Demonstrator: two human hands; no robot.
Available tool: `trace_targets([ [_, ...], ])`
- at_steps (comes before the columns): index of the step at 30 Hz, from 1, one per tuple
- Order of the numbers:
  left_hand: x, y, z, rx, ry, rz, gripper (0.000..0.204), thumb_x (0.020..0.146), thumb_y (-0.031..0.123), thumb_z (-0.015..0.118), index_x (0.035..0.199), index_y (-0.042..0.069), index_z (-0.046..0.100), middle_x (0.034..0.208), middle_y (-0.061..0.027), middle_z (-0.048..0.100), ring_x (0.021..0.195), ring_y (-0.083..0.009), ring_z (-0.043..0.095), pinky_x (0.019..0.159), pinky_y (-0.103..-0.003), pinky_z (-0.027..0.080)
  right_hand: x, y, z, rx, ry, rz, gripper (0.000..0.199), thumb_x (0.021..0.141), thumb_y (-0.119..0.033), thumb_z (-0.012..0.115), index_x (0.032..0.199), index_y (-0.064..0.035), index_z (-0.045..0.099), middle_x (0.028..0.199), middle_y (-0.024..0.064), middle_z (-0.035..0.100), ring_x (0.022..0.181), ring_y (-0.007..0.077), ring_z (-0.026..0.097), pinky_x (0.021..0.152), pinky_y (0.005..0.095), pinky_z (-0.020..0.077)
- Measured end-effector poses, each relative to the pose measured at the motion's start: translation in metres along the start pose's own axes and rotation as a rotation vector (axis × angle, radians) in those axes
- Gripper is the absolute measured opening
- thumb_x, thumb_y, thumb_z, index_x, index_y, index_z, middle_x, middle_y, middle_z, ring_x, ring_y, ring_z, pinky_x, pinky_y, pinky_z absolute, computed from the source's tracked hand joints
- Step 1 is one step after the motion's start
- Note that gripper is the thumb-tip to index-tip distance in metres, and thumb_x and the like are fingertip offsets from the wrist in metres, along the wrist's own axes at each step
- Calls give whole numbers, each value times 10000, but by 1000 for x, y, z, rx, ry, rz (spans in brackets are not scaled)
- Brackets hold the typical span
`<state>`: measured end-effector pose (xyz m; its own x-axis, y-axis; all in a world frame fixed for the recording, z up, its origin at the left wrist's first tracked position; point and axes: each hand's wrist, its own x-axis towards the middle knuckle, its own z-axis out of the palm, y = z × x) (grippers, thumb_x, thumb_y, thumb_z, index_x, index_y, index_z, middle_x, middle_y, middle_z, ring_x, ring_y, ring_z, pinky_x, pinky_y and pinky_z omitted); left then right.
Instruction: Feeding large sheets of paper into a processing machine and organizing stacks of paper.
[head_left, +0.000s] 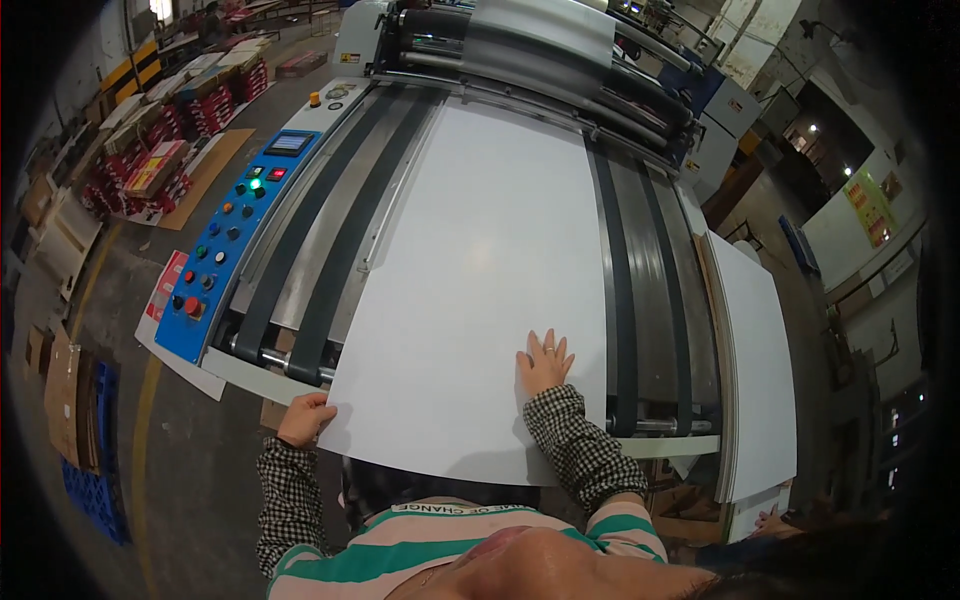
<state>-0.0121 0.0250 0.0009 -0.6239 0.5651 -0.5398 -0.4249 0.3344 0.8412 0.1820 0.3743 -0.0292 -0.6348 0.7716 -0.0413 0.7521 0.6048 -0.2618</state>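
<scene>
A large white sheet (480, 260) lies on the feed bed of a roller machine, its far end close to the rollers and its near edge hanging past the bed's front. My left hand (306, 420) pinches the sheet's near left edge between thumb and fingers. On the sheet's right part, my right hand (545, 362) rests flat with fingers spread and a ring on one of them. Dark conveyor belts (622, 300) run along both sides of the sheet.
The rollers (540, 60) span the machine's far end. A blue control panel (232, 235) with buttons and a screen flanks the bed at left. More white sheets (755, 360) are stacked at right, with another person's hand (770, 522) below. Red-and-white bundles (205, 100) stand at far left.
</scene>
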Motion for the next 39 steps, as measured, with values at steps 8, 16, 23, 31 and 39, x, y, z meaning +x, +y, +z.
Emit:
trace_targets([
  [8,44,45,20,266,221,120,200,695,86,560,848,-43,570,730,-86,584,677,-141,549,602,-262,435,63,5,4,-28,65,13,488,798,-381,401,1227,-148,369,1329,172,193,1228,368,100,956,553,27],
  [16,51,70,37,661,664,466,232,717,133,555,864,-46,559,759,-178,585,716,-245,578,637,-307,443,97,165,-54,117,588,-469,123,680,-130,545,727,-25,589,757,127,555,688,269,536,618,398,429],
  [23,30,54,39,729,710,352,210,715,137,568,788,-60,561,679,-170,568,624,-243,562,575,-325,434,-101,451,-156,-453,410,1382,574,697,-313,608,1173,-74,393,1233,110,371,1131,244,357,955,452,234],
  [31,44,76,92,766,485,434,235,731,179,546,819,-37,580,750,-180,587,710,-278,579,638,-327,450,-102,413,-175,-369,227,1173,139,764,-80,488,868,-37,569,897,153,577,829,299,562,751,387,456],
  [39,53,66,109,784,372,509,241,734,177,538,841,-34,579,780,-175,595,728,-277,585,655,-317,458,-77,399,-144,-432,288,971,161,756,-96,509,900,-50,563,826,151,564,754,304,566,623,402,485],
])
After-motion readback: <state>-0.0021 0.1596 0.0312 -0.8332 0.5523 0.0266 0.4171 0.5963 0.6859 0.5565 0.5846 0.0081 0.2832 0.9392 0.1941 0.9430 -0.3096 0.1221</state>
